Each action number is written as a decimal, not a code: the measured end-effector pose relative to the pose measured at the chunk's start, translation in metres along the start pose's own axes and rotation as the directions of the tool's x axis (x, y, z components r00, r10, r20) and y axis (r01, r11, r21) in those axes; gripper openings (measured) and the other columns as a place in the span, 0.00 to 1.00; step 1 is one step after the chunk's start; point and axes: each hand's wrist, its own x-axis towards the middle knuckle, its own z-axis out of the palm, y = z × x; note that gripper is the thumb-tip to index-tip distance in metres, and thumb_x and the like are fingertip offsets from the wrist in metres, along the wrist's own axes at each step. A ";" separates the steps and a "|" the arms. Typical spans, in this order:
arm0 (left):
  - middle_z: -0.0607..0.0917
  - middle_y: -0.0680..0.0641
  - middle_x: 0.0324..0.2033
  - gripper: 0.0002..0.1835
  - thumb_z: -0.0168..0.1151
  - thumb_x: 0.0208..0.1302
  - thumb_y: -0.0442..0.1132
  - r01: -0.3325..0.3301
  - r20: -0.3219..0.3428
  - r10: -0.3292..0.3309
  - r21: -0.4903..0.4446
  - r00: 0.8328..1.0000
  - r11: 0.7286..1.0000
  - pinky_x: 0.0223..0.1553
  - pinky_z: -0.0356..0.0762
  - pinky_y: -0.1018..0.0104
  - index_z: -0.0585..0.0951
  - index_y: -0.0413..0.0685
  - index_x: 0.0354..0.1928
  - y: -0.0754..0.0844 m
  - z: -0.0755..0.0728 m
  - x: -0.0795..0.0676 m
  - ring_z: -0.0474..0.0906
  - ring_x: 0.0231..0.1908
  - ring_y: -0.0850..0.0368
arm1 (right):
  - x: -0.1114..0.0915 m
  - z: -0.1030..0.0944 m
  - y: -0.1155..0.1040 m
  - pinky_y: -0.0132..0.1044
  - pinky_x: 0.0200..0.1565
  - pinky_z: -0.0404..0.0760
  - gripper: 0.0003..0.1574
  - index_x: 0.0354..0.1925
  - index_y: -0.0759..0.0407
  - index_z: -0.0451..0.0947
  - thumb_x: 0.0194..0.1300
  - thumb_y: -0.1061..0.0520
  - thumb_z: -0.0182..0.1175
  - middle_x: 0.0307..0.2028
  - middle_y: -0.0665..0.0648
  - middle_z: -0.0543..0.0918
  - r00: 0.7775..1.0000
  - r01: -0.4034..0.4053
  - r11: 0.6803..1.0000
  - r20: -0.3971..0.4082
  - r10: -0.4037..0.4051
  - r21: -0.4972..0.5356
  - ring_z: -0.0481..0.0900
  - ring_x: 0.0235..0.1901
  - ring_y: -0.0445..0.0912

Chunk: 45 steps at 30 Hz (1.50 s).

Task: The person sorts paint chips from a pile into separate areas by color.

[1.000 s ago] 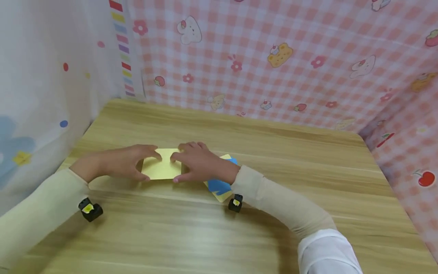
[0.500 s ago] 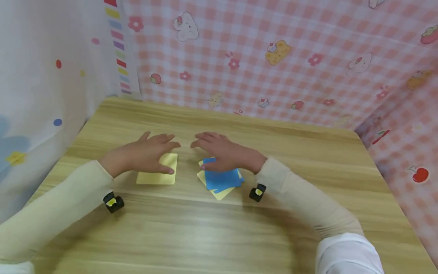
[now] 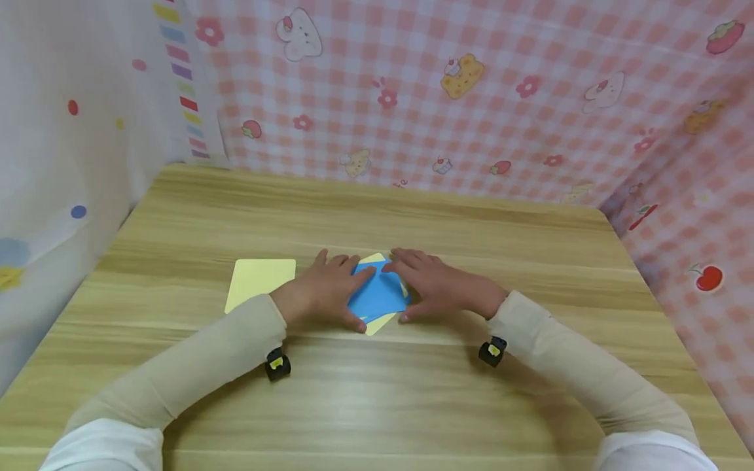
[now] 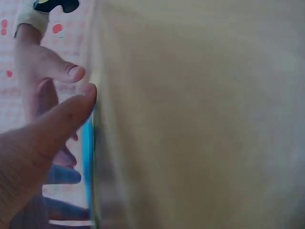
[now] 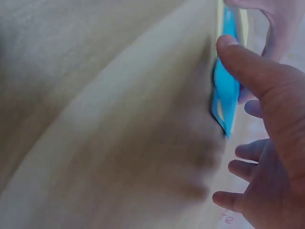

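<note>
pink-and-white gingham cloth is hung behind a wood-grained desk, and a white cloth with coloured dots is seen at the left. near the middle of the desk, a skewed pile of blue and yellow cards is laid flat, with yellow corners left showing past the blue. a square yellow card is set apart to the left, lying flat and partly covered by the left sleeve; how many layers it has cannot be told.

the pile is bracketed by both hands. the left hand is held loosely spread at the left side, its forefinger laid over the blue and its thumb set by the near edge. the right hand is likewise spread at the right side, with gaps seen between its fingers; no firm hold can be made out in either.

light weight and thin, fairly stiff stock are to be expected, with smooth faces by which layers could easily be slid over one another. corners could be bent if squeezed hard. the pile is best taken by opposite edges, low against the desk, with gentle, even pressure, so that every layer is caught.
</note>
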 end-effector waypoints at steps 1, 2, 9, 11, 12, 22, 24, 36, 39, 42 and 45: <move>0.60 0.34 0.74 0.57 0.67 0.55 0.71 -0.003 -0.006 0.003 -0.001 1.000 1.000 0.70 0.44 0.30 0.57 0.48 0.79 0.000 0.002 0.001 0.56 0.73 0.35 | 0.001 0.002 0.000 0.67 0.69 0.54 0.51 0.73 0.52 0.58 0.63 0.35 0.69 0.78 0.64 0.51 1.000 -0.002 1.000 -0.001 0.002 -0.002 0.48 0.76 0.61; 0.61 0.34 0.74 0.57 0.67 0.55 0.71 -0.011 -0.020 0.011 0.002 1.000 1.000 0.70 0.45 0.30 0.58 0.49 0.79 0.001 0.003 0.001 0.58 0.72 0.35 | 0.001 0.004 0.000 0.66 0.69 0.54 0.51 0.73 0.51 0.58 0.63 0.36 0.68 0.78 0.64 0.51 1.000 -0.007 1.000 -0.007 0.007 -0.004 0.48 0.76 0.60; 0.66 0.34 0.71 0.50 0.69 0.58 0.65 -0.065 -0.085 0.064 -0.013 0.994 0.998 0.69 0.49 0.30 0.61 0.49 0.77 0.002 0.003 0.007 0.63 0.68 0.34 | 0.000 0.008 0.006 0.65 0.67 0.60 0.45 0.69 0.53 0.62 0.63 0.39 0.70 0.75 0.64 0.59 0.997 -0.011 1.000 -0.070 0.012 0.006 0.55 0.74 0.59; 0.64 0.33 0.72 0.50 0.69 0.59 0.64 -0.067 -0.081 0.067 -0.007 0.994 0.998 0.69 0.49 0.30 0.61 0.49 0.77 0.003 -0.001 0.007 0.62 0.69 0.33 | -0.003 0.006 0.007 0.64 0.67 0.61 0.45 0.69 0.54 0.63 0.63 0.39 0.70 0.74 0.65 0.59 0.996 -0.006 1.000 -0.088 0.007 0.010 0.56 0.73 0.60; 0.63 0.32 0.72 0.50 0.69 0.59 0.64 -0.067 -0.081 0.067 0.000 0.994 0.998 0.69 0.49 0.30 0.61 0.49 0.77 0.003 -0.005 0.008 0.62 0.69 0.33 | -0.004 0.004 0.008 0.63 0.67 0.61 0.45 0.69 0.55 0.63 0.63 0.39 0.70 0.74 0.65 0.60 0.995 -0.006 1.000 -0.101 0.007 0.012 0.56 0.73 0.60; 0.70 0.36 0.70 0.44 0.66 0.62 0.66 -0.146 -0.147 0.162 0.117 0.976 0.982 0.68 0.55 0.35 0.68 0.51 0.74 0.051 -0.059 0.041 0.65 0.68 0.37 | -0.073 -0.049 0.025 0.67 0.67 0.56 0.43 0.66 0.57 0.69 0.59 0.46 0.75 0.75 0.66 0.60 0.976 -0.042 0.999 -0.212 0.042 0.002 0.54 0.73 0.64; 0.69 0.38 0.70 0.44 0.65 0.62 0.67 -0.150 -0.117 0.163 0.113 0.980 0.982 0.68 0.55 0.37 0.68 0.54 0.74 0.066 -0.060 0.057 0.65 0.67 0.38 | -0.092 -0.051 0.032 0.68 0.66 0.56 0.42 0.67 0.56 0.69 0.59 0.48 0.75 0.75 0.66 0.60 0.976 -0.095 0.995 -0.194 0.095 0.010 0.53 0.73 0.65; 0.70 0.43 0.70 0.40 0.66 0.63 0.64 -0.209 0.051 0.207 0.034 0.977 0.977 0.67 0.59 0.38 0.67 0.60 0.74 0.125 -0.015 0.129 0.66 0.67 0.44 | -0.151 -0.008 0.062 0.75 0.58 0.58 0.38 0.62 0.56 0.74 0.58 0.47 0.76 0.71 0.71 0.65 0.955 -0.265 0.963 -0.126 0.269 0.044 0.58 0.69 0.71; 0.70 0.44 0.70 0.39 0.64 0.64 0.65 -0.181 0.070 0.175 0.085 0.982 0.980 0.67 0.60 0.41 0.68 0.61 0.74 0.130 -0.007 0.130 0.65 0.67 0.45 | -0.150 0.001 0.066 0.75 0.59 0.60 0.37 0.61 0.57 0.74 0.59 0.46 0.74 0.71 0.72 0.65 0.958 -0.268 0.963 -0.106 0.268 0.017 0.58 0.69 0.72; 0.68 0.43 0.70 0.40 0.63 0.63 0.66 -0.168 0.085 0.158 0.128 0.984 0.977 0.67 0.61 0.41 0.68 0.62 0.74 0.128 -0.005 0.126 0.63 0.68 0.45 | -0.143 0.001 0.064 0.76 0.58 0.62 0.36 0.62 0.58 0.74 0.61 0.46 0.73 0.71 0.72 0.65 0.961 -0.267 0.962 -0.084 0.262 -0.052 0.58 0.70 0.72; 0.66 0.41 0.73 0.42 0.64 0.63 0.66 -0.166 0.084 0.158 0.097 0.984 0.981 0.69 0.57 0.39 0.66 0.61 0.75 0.118 -0.013 0.117 0.61 0.71 0.43 | -0.137 -0.010 0.057 0.78 0.58 0.60 0.37 0.63 0.59 0.73 0.61 0.47 0.73 0.71 0.72 0.64 0.966 -0.249 0.963 -0.090 0.241 -0.098 0.56 0.71 0.71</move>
